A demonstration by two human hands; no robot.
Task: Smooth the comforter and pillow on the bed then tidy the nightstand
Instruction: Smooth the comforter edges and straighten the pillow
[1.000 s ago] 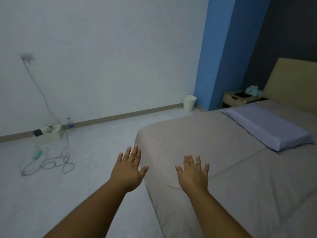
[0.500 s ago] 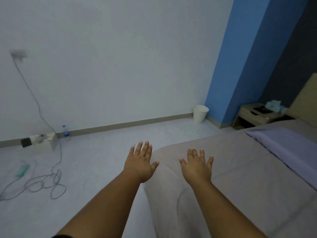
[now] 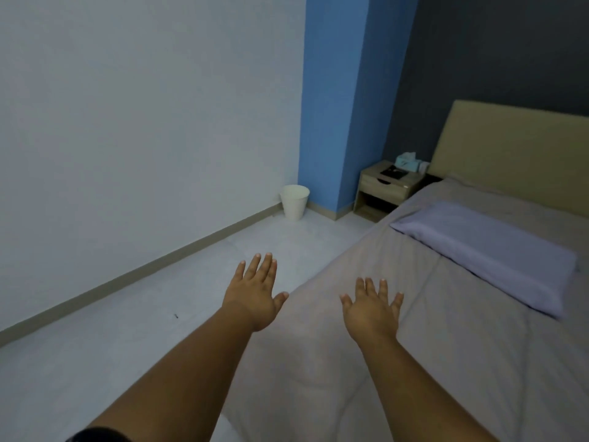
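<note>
A grey-beige comforter covers the bed on the right. A pale lilac pillow lies across it near the tan headboard. My left hand hovers palm down, fingers spread, over the floor just beside the bed's left edge. Over the comforter near that edge, my right hand is also flat and spread, holding nothing. The wooden nightstand stands beyond the bed's far corner, with a dark flat object and a teal tissue box on top.
A white wastebasket stands on the pale floor against the white wall, beside a blue pillar. A strip of floor runs between the wall and the bed's left side.
The view has swung right and forward along the bed: the cable and box on the floor have left the frame, the nightstand and headboard are nearer. Both hands stay spread and empty.
</note>
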